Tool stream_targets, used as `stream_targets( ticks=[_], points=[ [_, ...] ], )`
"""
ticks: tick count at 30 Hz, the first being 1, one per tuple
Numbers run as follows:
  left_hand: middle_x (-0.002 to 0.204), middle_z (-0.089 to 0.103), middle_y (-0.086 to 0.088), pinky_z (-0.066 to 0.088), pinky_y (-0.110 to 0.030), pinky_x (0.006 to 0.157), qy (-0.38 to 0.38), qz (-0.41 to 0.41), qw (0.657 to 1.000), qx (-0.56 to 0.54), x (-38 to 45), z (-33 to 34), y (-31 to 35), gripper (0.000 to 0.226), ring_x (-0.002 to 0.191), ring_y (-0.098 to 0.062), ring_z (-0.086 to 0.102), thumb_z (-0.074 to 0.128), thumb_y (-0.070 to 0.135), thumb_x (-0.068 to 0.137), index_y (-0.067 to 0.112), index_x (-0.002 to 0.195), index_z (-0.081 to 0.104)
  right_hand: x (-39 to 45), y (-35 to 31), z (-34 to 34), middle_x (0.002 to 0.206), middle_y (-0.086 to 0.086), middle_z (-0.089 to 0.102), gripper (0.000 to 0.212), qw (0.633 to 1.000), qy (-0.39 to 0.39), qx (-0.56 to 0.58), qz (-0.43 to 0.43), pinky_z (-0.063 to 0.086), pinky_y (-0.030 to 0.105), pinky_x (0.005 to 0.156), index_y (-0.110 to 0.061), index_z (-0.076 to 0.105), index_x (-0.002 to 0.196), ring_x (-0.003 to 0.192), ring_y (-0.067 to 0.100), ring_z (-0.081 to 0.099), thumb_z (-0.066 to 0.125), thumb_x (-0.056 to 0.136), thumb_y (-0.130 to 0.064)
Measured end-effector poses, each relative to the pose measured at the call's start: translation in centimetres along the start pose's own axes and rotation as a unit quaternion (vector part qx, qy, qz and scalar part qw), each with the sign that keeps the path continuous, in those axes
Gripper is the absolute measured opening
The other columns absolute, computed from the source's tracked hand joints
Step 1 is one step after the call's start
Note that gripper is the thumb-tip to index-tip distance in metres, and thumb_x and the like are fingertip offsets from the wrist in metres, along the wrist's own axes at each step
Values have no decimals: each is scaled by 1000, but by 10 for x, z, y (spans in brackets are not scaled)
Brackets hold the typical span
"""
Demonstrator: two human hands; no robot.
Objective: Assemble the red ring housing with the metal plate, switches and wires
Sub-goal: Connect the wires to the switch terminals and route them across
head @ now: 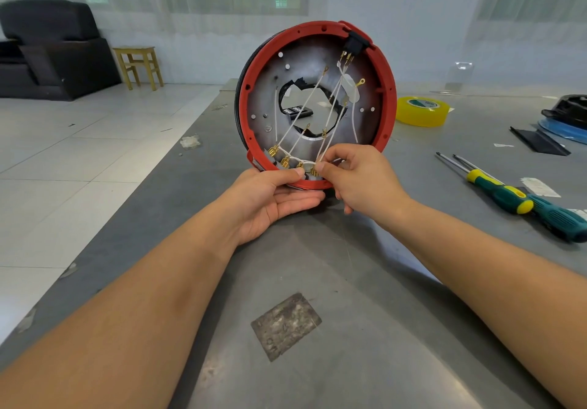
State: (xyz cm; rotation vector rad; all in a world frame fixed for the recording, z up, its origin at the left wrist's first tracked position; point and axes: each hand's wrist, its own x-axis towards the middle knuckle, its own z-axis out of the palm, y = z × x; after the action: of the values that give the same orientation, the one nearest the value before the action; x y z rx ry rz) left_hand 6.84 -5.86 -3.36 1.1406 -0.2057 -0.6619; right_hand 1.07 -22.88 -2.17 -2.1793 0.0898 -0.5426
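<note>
We held the red ring housing (386, 68) upright on its edge above the grey metal table (317, 265), its open side facing us, with our left hand (273, 199) cupped under the bottom rim and the thumb pressed on its inner edge. Our right hand (359, 176) pinched a white wire (320, 154) just beside the row of brass terminals (286, 161) at the housing's lower edge, while more white wires crossed the metal plate (263, 97) inside up toward the black switch (355, 44) at the top right. Two screwdrivers (508, 197) and a yellow tape roll (422, 111) lay on the table to the right.
</note>
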Motion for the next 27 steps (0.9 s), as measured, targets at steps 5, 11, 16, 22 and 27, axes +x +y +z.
stream_targets(
  ticks=[5, 11, 16, 22, 27],
  points=[
    [107, 75, -33, 66, -37, 70, 3, 8, 1000, -3, 1, 0, -1, 26, 95, -41, 78, 63, 1, 101, -13, 124, 64, -5, 2, 1, 48, -6, 59, 16, 1000, 26, 7, -14, 40, 22, 34, -24, 69, 83, 31, 10, 52, 64, 99, -25],
    [109, 75, -32, 66, -38, 74, -8, 11, 1000, -24, 1, -3, -1, 22, 100, -41, 78, 64, 3, 101, -10, 118, 67, -13, 8, 1, 59, -13, 54, 24, 962, 81, -195, -172, 50, 37, 58, -28, 52, 116, 59, 13, 56, 62, 95, -29],
    [111, 74, -34, 66, -40, 74, -22, 6, 999, -30, 3, -6, -1, 24, 102, -41, 77, 66, 10, 101, -7, 117, 67, -14, 11, -2, 64, -10, 61, 47, 940, 12, -264, -214, 56, 39, 63, -36, 49, 141, 65, 16, 62, 58, 95, -30],
    [112, 73, -35, 65, -40, 74, -24, 3, 999, -37, 5, -8, -3, 28, 103, -43, 77, 66, 14, 101, -9, 117, 66, -10, 12, -2, 56, -13, 53, 43, 956, 18, -208, -207, 55, 38, 62, -34, 59, 134, 57, 4, 53, 63, 92, -26],
    [110, 74, -34, 66, -39, 72, -23, 10, 999, -34, 5, -7, -4, 30, 101, -43, 77, 68, 13, 99, -10, 118, 66, -7, 13, -2, 54, -11, 54, 34, 958, 26, -201, -202, 55, 40, 62, -32, 62, 127, 57, 7, 55, 64, 93, -24]
  ],
)
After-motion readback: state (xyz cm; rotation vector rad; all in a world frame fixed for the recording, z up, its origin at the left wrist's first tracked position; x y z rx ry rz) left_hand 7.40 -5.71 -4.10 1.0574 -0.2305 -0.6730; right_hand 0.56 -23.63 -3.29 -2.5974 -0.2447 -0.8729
